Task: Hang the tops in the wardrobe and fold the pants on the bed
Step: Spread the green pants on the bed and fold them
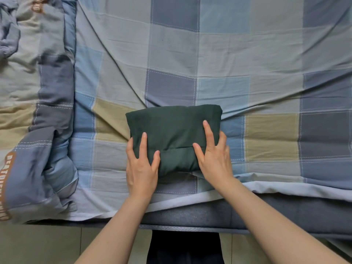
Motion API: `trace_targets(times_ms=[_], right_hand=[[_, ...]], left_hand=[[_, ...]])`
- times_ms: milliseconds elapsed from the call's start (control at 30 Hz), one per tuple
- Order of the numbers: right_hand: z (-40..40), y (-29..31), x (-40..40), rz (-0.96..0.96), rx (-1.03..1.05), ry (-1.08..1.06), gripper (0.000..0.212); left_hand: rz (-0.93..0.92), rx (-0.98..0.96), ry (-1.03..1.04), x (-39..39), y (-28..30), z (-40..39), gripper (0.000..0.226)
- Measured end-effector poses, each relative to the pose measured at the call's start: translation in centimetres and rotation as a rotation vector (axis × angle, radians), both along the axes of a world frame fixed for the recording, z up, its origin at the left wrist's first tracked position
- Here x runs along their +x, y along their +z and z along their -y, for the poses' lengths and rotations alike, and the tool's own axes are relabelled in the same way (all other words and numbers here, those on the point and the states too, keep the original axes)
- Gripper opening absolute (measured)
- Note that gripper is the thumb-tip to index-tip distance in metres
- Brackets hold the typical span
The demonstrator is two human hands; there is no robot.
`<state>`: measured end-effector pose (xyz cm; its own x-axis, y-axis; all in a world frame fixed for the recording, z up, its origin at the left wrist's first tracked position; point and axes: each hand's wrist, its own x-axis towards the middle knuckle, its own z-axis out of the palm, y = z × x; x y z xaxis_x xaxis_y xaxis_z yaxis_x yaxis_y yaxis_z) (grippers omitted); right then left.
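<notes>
A: Nearest first — floor tiles at the bottom edge, then the mattress side and the pale sheet hem. Both forearms reach over it.

B: Hands?

A: The left hand lies on the lower-left corner of the folded pants. Index finger straight on top of the cloth, thumb pressing into the lower fold, the other fingers running along the left edge. Not clenched, pressing flat.

B: Right one?

A: The right hand is on the lower-right corner. Index straight up over the top face, thumb laid on the fold seam, the outer fingers down the right side of the bundle. Whether they curl under it, cannot tell.

B: So the pants sit where?

A: Dark green, folded into a compact block, between the two hands, on the checked bedsheet near the bed's front edge. Fingertips reach about halfway up it; the far half is uncovered.

B: Beyond?

A: More sheet, creased. A rumpled quilt in the same check lies along the left, apart from the pants.
</notes>
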<state>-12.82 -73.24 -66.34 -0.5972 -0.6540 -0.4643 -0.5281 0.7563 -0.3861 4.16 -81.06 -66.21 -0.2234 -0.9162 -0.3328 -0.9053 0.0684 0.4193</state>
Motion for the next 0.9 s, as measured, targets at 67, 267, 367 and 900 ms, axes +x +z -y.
trace_targets(times_ms=[67,267,367,900], right_hand=[[0.1,0.4,-0.6,0.08,-0.018,-0.012,0.065],[0.1,2.1,-2.6,0.214,-0.014,-0.067,0.063],[-0.7,5.5,-3.0,0.207,-0.03,-0.045,0.056],[-12.6,39.9,0.4,-0.139,-0.321,-0.393,0.051]], left_hand=[[-0.039,0.029,0.068,-0.3,0.5,0.3,0.059],[-0.065,0.041,0.074,-0.3,3.7,0.8,0.043],[-0.159,0.037,0.02,0.0,7.3,0.2,0.041],[-0.644,-0.067,-0.2,-2.2,36.9,-4.6,0.043]])
